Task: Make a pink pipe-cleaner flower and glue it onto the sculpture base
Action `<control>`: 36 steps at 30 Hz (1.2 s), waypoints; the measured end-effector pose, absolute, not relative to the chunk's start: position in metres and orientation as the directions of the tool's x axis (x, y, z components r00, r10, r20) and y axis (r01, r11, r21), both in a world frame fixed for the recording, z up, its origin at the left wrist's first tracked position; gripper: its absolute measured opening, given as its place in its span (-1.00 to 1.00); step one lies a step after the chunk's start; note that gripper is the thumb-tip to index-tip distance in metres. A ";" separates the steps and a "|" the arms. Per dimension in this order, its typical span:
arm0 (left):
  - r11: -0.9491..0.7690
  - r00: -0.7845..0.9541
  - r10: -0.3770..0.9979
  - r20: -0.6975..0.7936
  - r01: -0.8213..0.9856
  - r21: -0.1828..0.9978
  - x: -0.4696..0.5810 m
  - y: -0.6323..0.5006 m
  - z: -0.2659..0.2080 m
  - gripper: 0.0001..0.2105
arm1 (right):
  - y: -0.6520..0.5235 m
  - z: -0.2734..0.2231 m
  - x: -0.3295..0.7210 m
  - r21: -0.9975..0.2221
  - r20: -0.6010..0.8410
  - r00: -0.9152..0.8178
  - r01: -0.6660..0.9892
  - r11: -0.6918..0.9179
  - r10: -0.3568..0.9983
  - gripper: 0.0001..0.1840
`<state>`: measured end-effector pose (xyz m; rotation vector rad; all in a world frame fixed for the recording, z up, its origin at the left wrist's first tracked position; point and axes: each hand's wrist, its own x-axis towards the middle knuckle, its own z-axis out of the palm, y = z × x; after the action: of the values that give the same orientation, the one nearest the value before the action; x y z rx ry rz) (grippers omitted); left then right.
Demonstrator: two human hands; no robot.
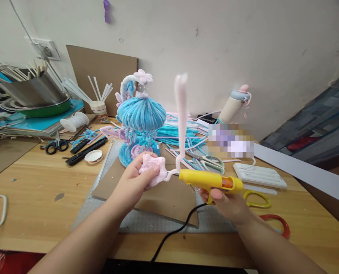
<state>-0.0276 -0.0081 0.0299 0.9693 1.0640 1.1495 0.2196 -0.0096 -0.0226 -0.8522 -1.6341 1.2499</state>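
Note:
Between the thumb and fingers of my left hand (139, 175) is a pale pink fuzzy pipe-cleaner piece (152, 170), coiled into a lobed shape. Its loose end (181, 118) bends out to the right and stands straight up. My right hand (229, 203) is wrapped round the handle of a yellow hot glue gun (207, 179). The gun's nozzle points left, close to the pink piece; whether it touches cannot be made out. Behind my left hand stands a blue jellyfish-like pipe-cleaner figure (142, 113) on a coiled blue and pink base (123, 154).
Cardboard (169, 205) lies on a grey cutting mat (140, 224). Scissors (212, 163), blue pipe cleaners (173, 133) and a white power strip (259, 176) are beyond the gun. A black cord (172, 233) crosses the front. Left are black scissors (56, 144) and a thread spool (75, 121).

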 end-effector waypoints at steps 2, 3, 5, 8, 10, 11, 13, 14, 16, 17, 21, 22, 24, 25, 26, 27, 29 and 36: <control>0.150 0.080 0.988 -0.135 -0.227 0.962 -0.027 -0.008 0.031 -0.59 | -0.009 -0.022 0.220 -0.964 0.239 -0.382 0.014 0.264 0.893 -0.47; 0.148 0.082 0.988 -0.133 -0.232 0.961 -0.027 -0.008 0.031 -0.59 | -0.009 -0.022 0.220 -0.964 0.240 -0.383 0.017 0.267 0.892 -0.47; 0.147 0.086 0.988 -0.130 -0.231 0.962 -0.027 -0.009 0.031 -0.61 | -0.009 -0.022 0.220 -0.964 0.238 -0.377 0.019 0.265 0.895 -0.46; 0.138 0.090 0.988 -0.122 -0.208 0.968 -0.028 -0.009 0.030 -0.64 | -0.010 -0.021 0.219 -0.968 0.221 -0.370 0.027 0.248 0.902 -0.46; 0.134 0.095 0.989 -0.117 -0.205 0.970 -0.028 -0.009 0.030 -0.63 | -0.010 -0.020 0.219 -0.970 0.213 -0.365 0.035 0.242 0.906 -0.46; 0.137 0.100 0.988 -0.118 -0.209 0.968 -0.028 -0.009 0.030 -0.62 | -0.010 -0.020 0.218 -0.970 0.211 -0.363 0.041 0.242 0.908 -0.46; 0.148 0.109 0.986 -0.127 -0.220 0.964 -0.028 -0.009 0.029 -0.61 | -0.010 -0.020 0.218 -0.969 0.212 -0.355 0.046 0.244 0.911 -0.46; 0.155 0.114 0.985 -0.132 -0.224 0.962 -0.028 -0.009 0.029 -0.61 | -0.010 -0.020 0.218 -0.968 0.215 -0.351 0.045 0.246 0.911 -0.46; 0.161 0.123 0.983 -0.136 -0.219 0.962 -0.027 -0.010 0.029 -0.61 | -0.009 -0.022 0.219 -0.967 0.225 -0.347 0.033 0.252 0.911 -0.47; 0.161 0.126 0.983 -0.137 -0.209 0.965 -0.027 -0.010 0.029 -0.61 | -0.009 -0.024 0.219 -0.966 0.232 -0.345 0.024 0.256 0.910 -0.49; 0.152 0.125 0.983 -0.132 -0.173 0.973 -0.026 -0.011 0.028 -0.61 | -0.010 -0.029 0.222 -0.965 0.245 -0.334 0.005 0.262 0.910 -0.53; 0.150 0.124 0.984 -0.130 -0.170 0.974 -0.026 -0.011 0.028 -0.61 | -0.010 -0.029 0.222 -0.964 0.249 -0.331 0.006 0.265 0.910 -0.54; 0.149 0.125 0.984 -0.129 -0.170 0.974 -0.026 -0.011 0.028 -0.61 | -0.010 -0.028 0.221 -0.960 0.258 -0.334 0.014 0.279 0.906 -0.54; 0.150 0.128 0.983 -0.129 -0.172 0.974 -0.027 -0.010 0.028 -0.60 | -0.009 -0.027 0.221 -0.958 0.264 -0.337 0.019 0.287 0.904 -0.55; 0.151 0.134 0.983 -0.129 -0.173 0.973 -0.027 -0.010 0.027 -0.59 | -0.009 -0.026 0.220 -0.955 0.270 -0.341 0.024 0.295 0.901 -0.55; 0.152 0.140 0.982 -0.128 -0.173 0.973 -0.027 -0.010 0.027 -0.58 | -0.009 -0.025 0.220 -0.954 0.272 -0.344 0.028 0.300 0.899 -0.55; 0.150 0.150 0.981 -0.124 -0.170 0.974 -0.027 -0.010 0.026 -0.59 | -0.009 -0.025 0.220 -0.952 0.276 -0.350 0.031 0.306 0.895 -0.55; 0.144 0.189 0.975 -0.113 -0.158 0.977 -0.028 -0.009 0.023 -0.64 | -0.009 -0.033 0.223 -0.958 0.265 -0.303 0.023 0.285 0.915 -0.53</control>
<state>-0.0283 -0.0090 0.0226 1.0707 1.0126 1.0609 0.2228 -0.0089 -0.0332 -0.8840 -1.5971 1.1712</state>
